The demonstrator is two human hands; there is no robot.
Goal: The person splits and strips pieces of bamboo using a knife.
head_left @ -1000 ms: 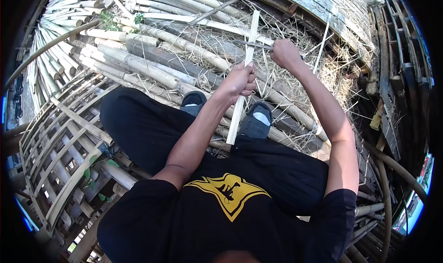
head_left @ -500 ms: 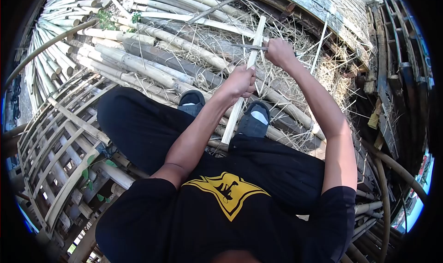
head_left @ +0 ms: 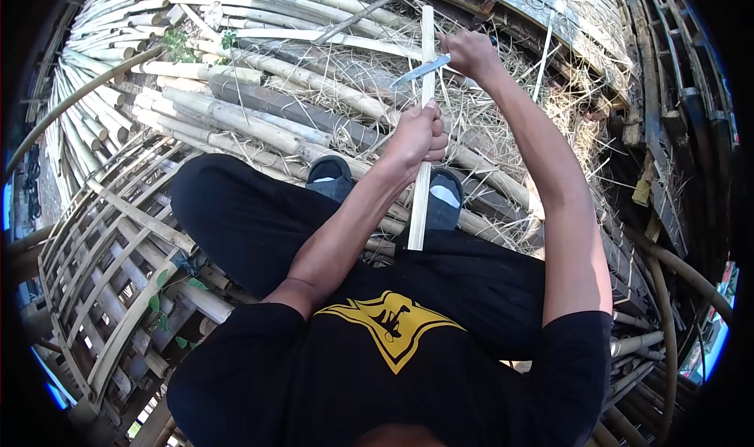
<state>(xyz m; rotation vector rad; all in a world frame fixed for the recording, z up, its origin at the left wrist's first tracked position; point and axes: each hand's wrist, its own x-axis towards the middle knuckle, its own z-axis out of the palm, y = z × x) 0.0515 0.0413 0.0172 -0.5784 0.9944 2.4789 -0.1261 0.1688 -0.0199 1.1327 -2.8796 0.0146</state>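
Observation:
My left hand [head_left: 419, 135] is closed around the middle of a pale bamboo strip [head_left: 420, 211], which points away from my lap, nearly upright in the view. Beyond it, my right hand [head_left: 469, 54] grips a knife, its handle hidden inside the fist. The knife's blade [head_left: 414, 75] crosses the upper part of the strip and reaches out to the left, its flat side catching the light. Whether the edge bites into the strip I cannot tell. Below the left hand, the strip's near end lies over my dark trousers.
Bamboo poles [head_left: 236, 113] lie in rows on the ground ahead. Thin shavings [head_left: 510, 94] are scattered around my right hand. A woven bamboo lattice [head_left: 110, 251] stands at my left, and stacked timber [head_left: 691, 133] at my right. My sandals [head_left: 330, 178] rest among the poles.
The strip has swung from a rightward lean to almost straight. My right hand has moved farther away along it, and the knife blade has turned to show its flat side.

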